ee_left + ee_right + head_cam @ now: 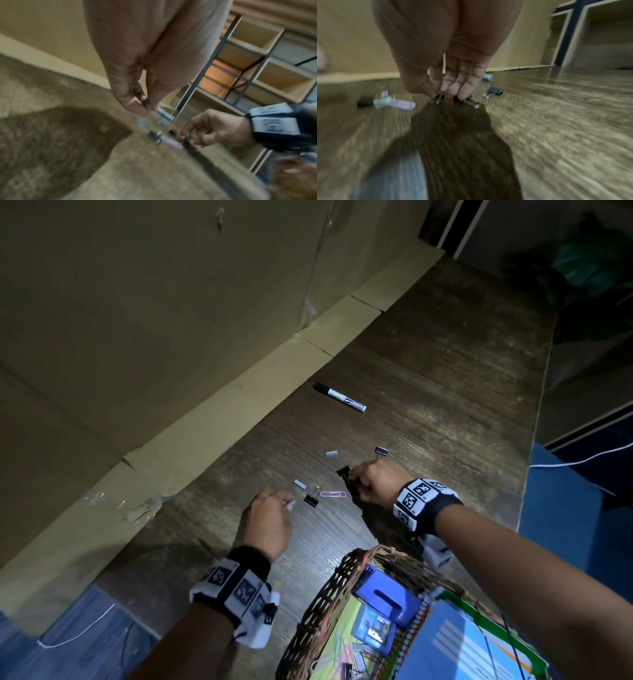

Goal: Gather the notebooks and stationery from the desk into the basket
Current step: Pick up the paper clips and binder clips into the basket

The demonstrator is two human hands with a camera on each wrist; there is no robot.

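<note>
Marker (pixel 339 396), clips (pixel 311 500) loose beside basket (pixel 329 594)

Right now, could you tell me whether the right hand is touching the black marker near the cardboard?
Apart. The head view shows the right hand pinching binder clips, with bare desk separating it from the marker.

Flattened cardboard (pixel 137 320) stands along the far side of the dark wood-grain desk (pixel 445 364), its bottom flap (pixel 239 392) folded out onto the desktop and creased in several places. Off the right end of the desk a green leafy plant (pixel 589 265) sits in deep shadow. A white cable (pixel 582 462) trails over the blue floor (pixel 565 508) on that side. In the left wrist view, pale open shelving (pixel 267 65) with dark metal uprights stands behind the desk.
</note>
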